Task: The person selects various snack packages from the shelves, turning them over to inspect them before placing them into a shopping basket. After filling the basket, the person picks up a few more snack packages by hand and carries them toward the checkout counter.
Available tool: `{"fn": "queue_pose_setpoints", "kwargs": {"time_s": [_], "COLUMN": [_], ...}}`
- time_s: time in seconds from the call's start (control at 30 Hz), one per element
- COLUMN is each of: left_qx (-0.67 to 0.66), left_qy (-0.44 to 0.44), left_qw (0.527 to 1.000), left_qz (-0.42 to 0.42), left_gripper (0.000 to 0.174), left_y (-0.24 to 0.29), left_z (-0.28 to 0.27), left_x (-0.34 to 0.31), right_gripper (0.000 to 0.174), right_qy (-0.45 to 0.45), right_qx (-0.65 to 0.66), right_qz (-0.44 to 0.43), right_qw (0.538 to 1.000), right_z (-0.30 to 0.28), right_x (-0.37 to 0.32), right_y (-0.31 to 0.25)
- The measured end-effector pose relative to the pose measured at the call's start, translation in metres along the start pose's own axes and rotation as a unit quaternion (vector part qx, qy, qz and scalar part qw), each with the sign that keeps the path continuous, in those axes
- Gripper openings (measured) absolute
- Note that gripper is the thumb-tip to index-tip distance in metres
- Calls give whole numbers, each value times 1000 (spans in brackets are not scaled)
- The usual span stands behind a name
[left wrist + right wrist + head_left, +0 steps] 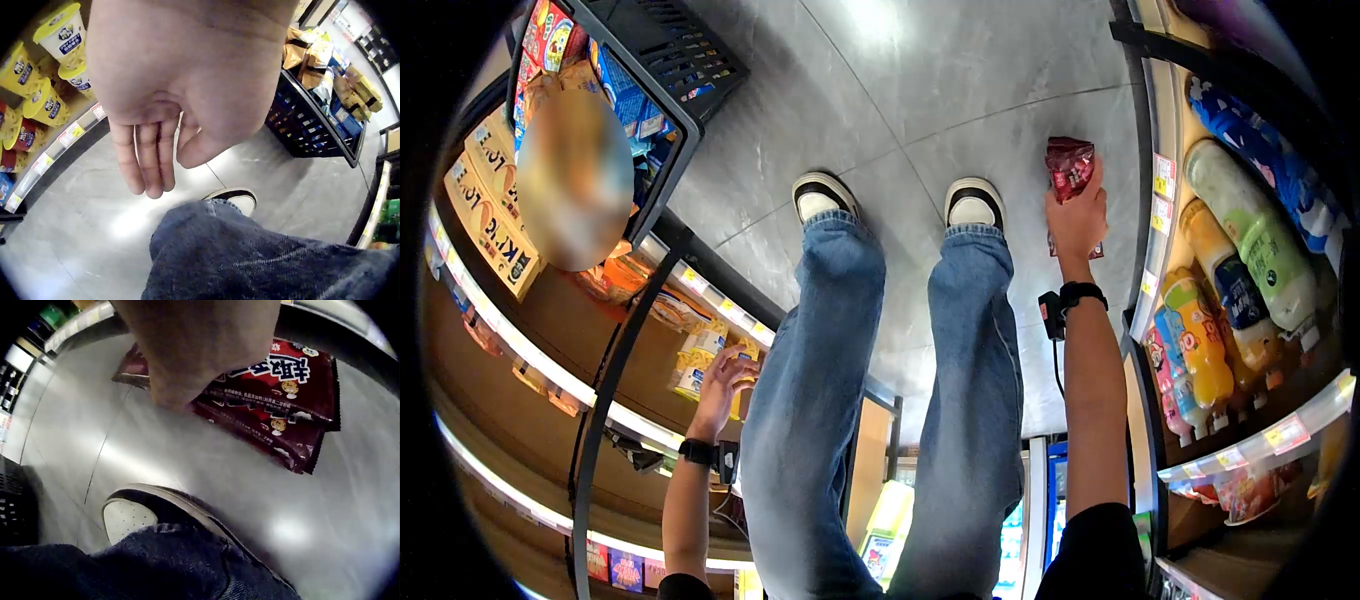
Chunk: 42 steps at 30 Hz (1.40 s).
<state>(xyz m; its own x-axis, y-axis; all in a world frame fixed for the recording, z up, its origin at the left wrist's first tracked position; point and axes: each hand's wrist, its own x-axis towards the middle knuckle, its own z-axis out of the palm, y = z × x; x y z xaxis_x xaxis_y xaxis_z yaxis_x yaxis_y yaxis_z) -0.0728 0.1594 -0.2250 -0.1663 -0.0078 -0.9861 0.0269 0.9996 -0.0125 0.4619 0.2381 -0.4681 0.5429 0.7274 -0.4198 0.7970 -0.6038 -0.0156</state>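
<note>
In the head view my right hand (1078, 222) grips dark red snack packets (1070, 165) beside the right shoe, above the grey floor. The right wrist view shows two of these glossy packets, an upper packet (294, 378) overlapping a lower packet (275, 428), with a cookie picture and large characters on them. The hand's back and wrist hide their middle part. My left hand (720, 385) holds nothing and hangs near the left shelf. Its fingers (148, 156) point down, loosely bent, close to yellow-lidded cups (62, 34) in the left wrist view.
A black basket (312, 125) full of snack bags stands on the floor. Shelves line both sides; drink bottles (1200, 340) lie along the right one, and kraft-coloured boxes (490, 235) sit at far left. Two shoes (975, 205) stand between them.
</note>
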Motion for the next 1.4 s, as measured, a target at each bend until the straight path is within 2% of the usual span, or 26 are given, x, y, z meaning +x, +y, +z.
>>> {"fn": "queue_pose_setpoints", "kwargs": {"time_s": [0.1,0.3,0.4,0.6,0.8,0.9,1.0,1.03,1.07,1.13,1.17,1.2,1.23,1.27,1.3,1.33,1.4], "left_qx": [-4,-39,-49,-72,-84,-72,-20,8,28,63,111,132,229,226,277,262,141], "left_qy": [-10,-21,-13,2,-5,5,17,-7,-30,-76,-104,-125,-110,-123,-115,-137,-183], "left_qw": [1000,998,998,996,995,994,990,987,980,958,948,926,871,852,823,801,810], "left_qz": [8,35,41,42,52,77,137,159,195,271,280,331,420,456,483,520,540], "left_gripper": [33,33,33,35,35,34,33,35,35,34,38,42,52,71,88,102,113], "left_y": [-6,-7,-12,-16,-7,4,29,44,58,92,111,132,150,165,183,194,210], "left_z": [4,16,15,16,14,16,36,46,57,84,96,111,122,133,140,141,132], "left_x": [-1,-1,-2,-4,-13,-22,-54,-70,-88,-135,-165,-201,-236,-278,-326,-367,-448], "right_gripper": [88,94,93,93,93,92,91,91,92,96,97,98,97,97,97,96,96], "right_qy": [-5,47,62,19,15,54,44,42,0,-32,-62,-91,-134,-190,-242,-286,-350], "right_qx": [12,-37,-16,-8,53,121,217,253,306,470,534,556,581,599,610,613,617], "right_qz": [25,-8,-29,8,7,-20,-53,-64,-46,-80,-97,-103,-116,-129,-148,-165,-197], "right_qw": [1000,998,998,1000,998,991,974,964,951,878,838,820,794,767,740,717,677], "right_z": [-12,6,9,3,-27,-50,-103,-127,-157,-224,-255,-298,-339,-382,-425,-465,-536], "right_x": [2,8,10,10,5,-1,-23,-32,-46,-77,-93,-113,-133,-153,-173,-193,-231], "right_y": [-2,0,5,-4,-14,-28,-53,-66,-79,-106,-116,-132,-144,-154,-166,-177,-200]}}
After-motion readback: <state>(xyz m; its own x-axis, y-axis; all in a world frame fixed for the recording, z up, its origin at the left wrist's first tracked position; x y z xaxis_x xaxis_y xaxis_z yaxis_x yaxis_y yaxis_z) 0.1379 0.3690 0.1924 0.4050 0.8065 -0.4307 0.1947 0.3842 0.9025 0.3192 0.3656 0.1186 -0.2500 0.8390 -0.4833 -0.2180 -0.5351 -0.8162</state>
